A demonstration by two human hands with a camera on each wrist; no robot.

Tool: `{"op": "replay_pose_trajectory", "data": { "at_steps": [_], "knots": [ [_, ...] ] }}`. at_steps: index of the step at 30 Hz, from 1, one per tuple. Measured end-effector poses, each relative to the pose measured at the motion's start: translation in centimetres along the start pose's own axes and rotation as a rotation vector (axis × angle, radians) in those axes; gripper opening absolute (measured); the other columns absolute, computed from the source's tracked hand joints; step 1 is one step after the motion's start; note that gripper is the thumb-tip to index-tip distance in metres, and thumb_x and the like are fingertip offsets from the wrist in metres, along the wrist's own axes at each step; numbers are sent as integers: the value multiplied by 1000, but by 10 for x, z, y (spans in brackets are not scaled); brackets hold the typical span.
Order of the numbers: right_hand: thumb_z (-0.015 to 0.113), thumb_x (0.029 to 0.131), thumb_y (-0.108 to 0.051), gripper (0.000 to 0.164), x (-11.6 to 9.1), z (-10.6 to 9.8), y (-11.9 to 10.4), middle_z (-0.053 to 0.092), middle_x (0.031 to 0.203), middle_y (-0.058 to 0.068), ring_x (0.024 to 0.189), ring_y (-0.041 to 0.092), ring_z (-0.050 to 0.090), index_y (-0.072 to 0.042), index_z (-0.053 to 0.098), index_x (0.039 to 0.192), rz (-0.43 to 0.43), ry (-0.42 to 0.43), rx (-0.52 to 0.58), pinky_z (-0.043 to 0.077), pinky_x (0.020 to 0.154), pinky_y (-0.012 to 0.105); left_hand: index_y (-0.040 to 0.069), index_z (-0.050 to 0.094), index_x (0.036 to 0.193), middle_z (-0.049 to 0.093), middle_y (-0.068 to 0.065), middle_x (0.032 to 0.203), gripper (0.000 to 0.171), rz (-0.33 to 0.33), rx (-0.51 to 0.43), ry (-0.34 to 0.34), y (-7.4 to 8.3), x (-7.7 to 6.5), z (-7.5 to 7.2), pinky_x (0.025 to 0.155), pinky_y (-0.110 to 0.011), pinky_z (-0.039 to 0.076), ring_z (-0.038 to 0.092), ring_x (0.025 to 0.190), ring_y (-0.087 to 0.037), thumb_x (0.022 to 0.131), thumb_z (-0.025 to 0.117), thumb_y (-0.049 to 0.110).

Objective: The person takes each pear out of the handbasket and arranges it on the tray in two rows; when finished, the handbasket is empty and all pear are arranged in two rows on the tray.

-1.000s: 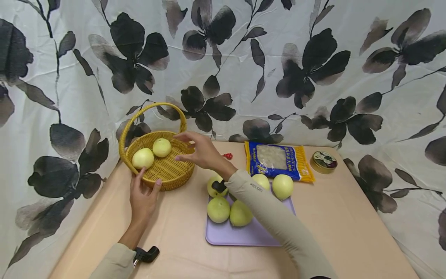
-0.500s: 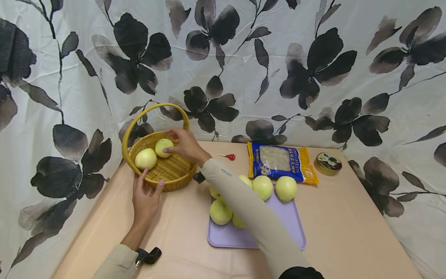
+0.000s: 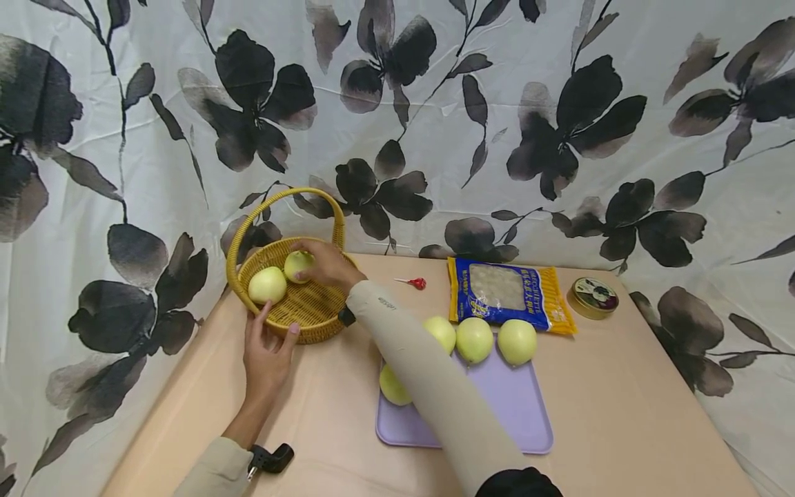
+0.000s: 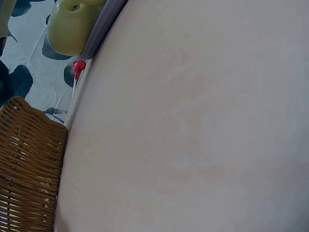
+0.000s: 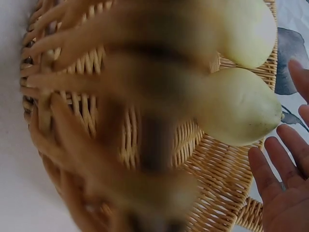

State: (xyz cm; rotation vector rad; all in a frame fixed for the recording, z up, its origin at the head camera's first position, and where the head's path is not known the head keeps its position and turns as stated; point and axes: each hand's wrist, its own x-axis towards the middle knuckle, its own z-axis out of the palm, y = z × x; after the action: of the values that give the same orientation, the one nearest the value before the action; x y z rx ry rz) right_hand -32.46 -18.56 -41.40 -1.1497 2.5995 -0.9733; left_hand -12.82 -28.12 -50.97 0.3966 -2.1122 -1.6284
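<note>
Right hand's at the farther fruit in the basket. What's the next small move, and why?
I'd probably have the right hand curl its fingers around the farther pale green fruit: in the right wrist view they look fairly straight, not wrapped round it. The left hand touches the near side of the wicker basket, which may help steady it.

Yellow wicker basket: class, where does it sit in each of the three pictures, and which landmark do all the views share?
Head: basket left of centre, handle upright.
Left wrist: basket in the lower left corner, cut off by the picture's edges.
Right wrist: basket fills much of the picture, partly blurred.
Shared landmark: the flower-printed cloth.
</note>
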Motion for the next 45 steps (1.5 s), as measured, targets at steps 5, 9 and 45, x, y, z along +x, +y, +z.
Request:
{"op": "replay_pose_trajectory", "data": {
  "at_steps": [5,9,45],
  "knots": [
    [81,97,-20,56,-1,5,3,62,153,3,144,20,54,-13,60,149,-23,-24,-16,43,123,30,25,33,168,11,-4,179,76,9,-3,-2,-3,-2,1,124,-58,41,20,164,-27,103,72,30],
    [79,97,-22,52,-3,6,5,66,146,3,138,19,60,-15,62,145,-7,4,-24,49,117,28,25,34,167,11,-4,179,75,11,4,-4,-4,-4,2,124,-57,41,19,164,-26,103,73,30],
    [100,73,-34,63,-47,-4,2,73,131,-2,118,18,67,-25,68,126,46,-25,-76,56,93,25,20,33,168,1,0,181,75,26,18,0,3,-3,1,124,-58,41,17,165,-27,104,72,28]
  ]
}}
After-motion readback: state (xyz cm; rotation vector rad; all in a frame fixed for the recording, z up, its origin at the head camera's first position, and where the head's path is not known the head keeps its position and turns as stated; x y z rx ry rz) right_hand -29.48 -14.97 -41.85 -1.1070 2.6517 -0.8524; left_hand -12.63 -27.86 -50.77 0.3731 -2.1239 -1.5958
